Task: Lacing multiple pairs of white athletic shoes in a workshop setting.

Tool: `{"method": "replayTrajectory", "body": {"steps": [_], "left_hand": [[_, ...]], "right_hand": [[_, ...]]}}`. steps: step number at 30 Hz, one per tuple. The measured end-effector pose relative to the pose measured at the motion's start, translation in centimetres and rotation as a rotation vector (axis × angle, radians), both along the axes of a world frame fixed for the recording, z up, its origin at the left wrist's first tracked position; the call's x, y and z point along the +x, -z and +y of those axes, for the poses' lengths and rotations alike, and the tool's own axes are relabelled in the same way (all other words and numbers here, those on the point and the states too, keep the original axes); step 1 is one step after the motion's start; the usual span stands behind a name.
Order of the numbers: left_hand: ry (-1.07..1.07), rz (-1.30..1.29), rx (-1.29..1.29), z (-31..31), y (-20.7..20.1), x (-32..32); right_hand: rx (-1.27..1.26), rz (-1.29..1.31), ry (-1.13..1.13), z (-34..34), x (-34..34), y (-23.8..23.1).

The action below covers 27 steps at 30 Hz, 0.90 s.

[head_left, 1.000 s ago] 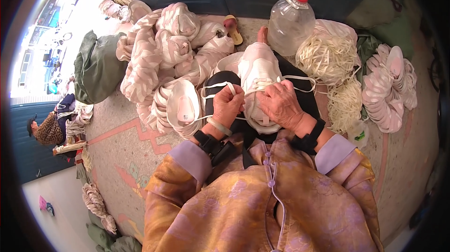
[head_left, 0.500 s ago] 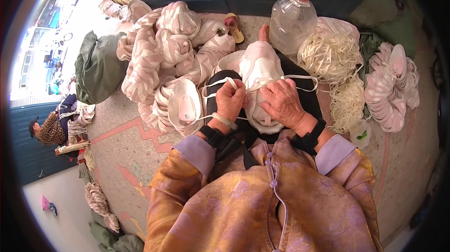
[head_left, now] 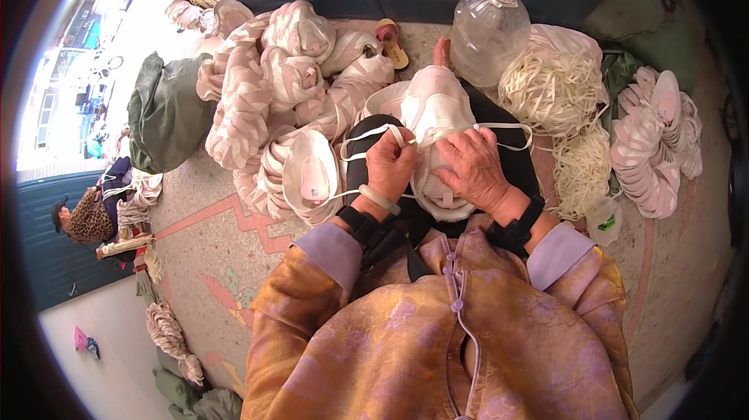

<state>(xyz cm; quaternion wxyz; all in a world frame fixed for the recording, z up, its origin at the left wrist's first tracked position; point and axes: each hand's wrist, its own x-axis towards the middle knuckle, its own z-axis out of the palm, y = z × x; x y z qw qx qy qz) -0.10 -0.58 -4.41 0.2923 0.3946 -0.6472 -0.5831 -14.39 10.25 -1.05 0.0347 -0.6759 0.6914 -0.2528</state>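
Note:
A pale pink and white shoe upper (head_left: 438, 100) lies across my lap, its toe pointing away from me. My left hand (head_left: 390, 169) is closed at the upper's left edge, pinching a flat white shoelace (head_left: 360, 137) that loops out to the left. Bent over the upper's right side, my right hand (head_left: 477, 170) grips it, with the thumb nearer me. Another stretch of lace comes out beyond my right fingers and curves down over the dark trouser leg. The fingertips partly hide the eyelets and the lace between the hands.
Nested bundles of similar uppers (head_left: 300, 88) are heaped at the left, beside a green sack (head_left: 170, 112). A clear jug with a red cap (head_left: 490, 37) stands ahead. Piled laces (head_left: 550, 88) and more uppers (head_left: 647, 151) lie right. Another person (head_left: 90, 217) sits far left.
My left hand has moved slightly up and turned, its fingertips now nearer the lace at the upper's middle. My right hand stays on the upper, its fingers barely shifted.

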Motion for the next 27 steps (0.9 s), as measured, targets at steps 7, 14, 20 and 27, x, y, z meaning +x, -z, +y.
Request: {"method": "replayTrajectory", "body": {"steps": [7,14,20,27], "left_hand": [[0.103,-0.105,0.043,-0.6,-0.6,-0.9],[0.04,-0.433,-0.16,-0.6,-2.7,0.8],[0.313,-0.417,-0.7,1.6,-4.2,0.9],[0.365,-0.527,-0.58,1.5,-3.8,1.2]], "right_hand": [[-0.005,-0.054,0.027,-0.1,0.2,0.0],[0.013,0.026,0.041,0.5,0.1,-0.8],[-0.109,0.112,0.039,-0.3,1.2,-0.9],[-0.038,0.002,0.07,-1.8,1.8,0.3]]}}
